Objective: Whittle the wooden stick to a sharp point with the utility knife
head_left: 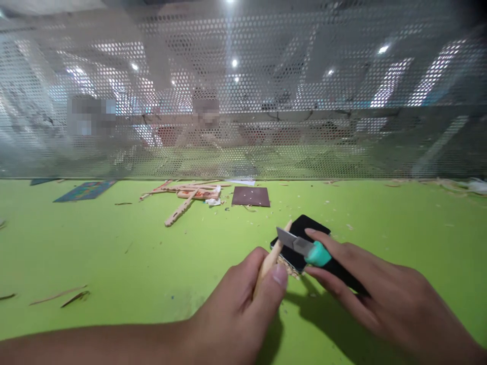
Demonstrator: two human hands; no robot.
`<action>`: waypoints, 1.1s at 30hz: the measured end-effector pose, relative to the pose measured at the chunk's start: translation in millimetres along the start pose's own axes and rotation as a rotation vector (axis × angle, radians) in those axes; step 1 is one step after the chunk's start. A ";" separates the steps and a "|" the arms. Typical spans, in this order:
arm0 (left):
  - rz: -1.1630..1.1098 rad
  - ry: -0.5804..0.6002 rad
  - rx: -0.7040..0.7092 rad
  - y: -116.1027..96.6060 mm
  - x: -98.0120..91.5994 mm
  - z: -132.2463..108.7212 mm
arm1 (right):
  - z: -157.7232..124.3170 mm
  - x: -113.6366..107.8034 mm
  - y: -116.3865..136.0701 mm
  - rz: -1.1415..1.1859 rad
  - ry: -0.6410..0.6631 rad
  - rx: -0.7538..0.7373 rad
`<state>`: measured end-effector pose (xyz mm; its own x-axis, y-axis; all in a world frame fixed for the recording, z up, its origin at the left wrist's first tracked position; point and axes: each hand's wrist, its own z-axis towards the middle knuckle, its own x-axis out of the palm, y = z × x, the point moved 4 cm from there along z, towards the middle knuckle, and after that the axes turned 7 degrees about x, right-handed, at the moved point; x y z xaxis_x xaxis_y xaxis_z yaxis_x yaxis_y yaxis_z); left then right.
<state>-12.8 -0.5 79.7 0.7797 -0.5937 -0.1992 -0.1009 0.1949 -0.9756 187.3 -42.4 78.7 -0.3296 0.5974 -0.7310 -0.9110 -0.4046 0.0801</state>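
Note:
My left hand [251, 299] is closed around a pale wooden stick [271, 259], its tapered tip pointing up and away from me. My right hand [376, 284] grips a utility knife [323, 256] with a black and teal handle. The knife's metal blade lies across the stick near its tip. Beneath the blade, a black flat phone-like slab [306, 225] rests on the table, partly covered by my hands and the knife. A small heap of wood shavings [289, 267] shows between the stick and the slab's near edge.
A perforated metal screen [243, 147] runs along the back of the green table [133, 263]; blurred people show behind it. Before it lie several wooden sticks [182, 207], a brown sandpaper-like rectangle [251, 196] and a patterned sheet [85, 191]. Thin bark-like strips [75, 298] are scattered left.

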 end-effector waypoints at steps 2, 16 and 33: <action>0.038 -0.005 -0.016 -0.1 -2.0 -0.6 | 2.6 1.3 -4.3 0.017 0.004 0.007; -0.374 0.143 -0.033 13.9 9.4 2.7 | 6.0 9.5 10.5 0.330 0.326 -0.088; 0.009 0.102 0.067 16.0 0.6 3.3 | -4.8 5.1 25.6 0.070 0.181 -0.113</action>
<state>-11.8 4.9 64.3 0.7119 -0.6671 -0.2196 -0.0636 0.2501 -0.9661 163.4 -53.0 73.7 -0.3319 0.4354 -0.8368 -0.8506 -0.5217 0.0659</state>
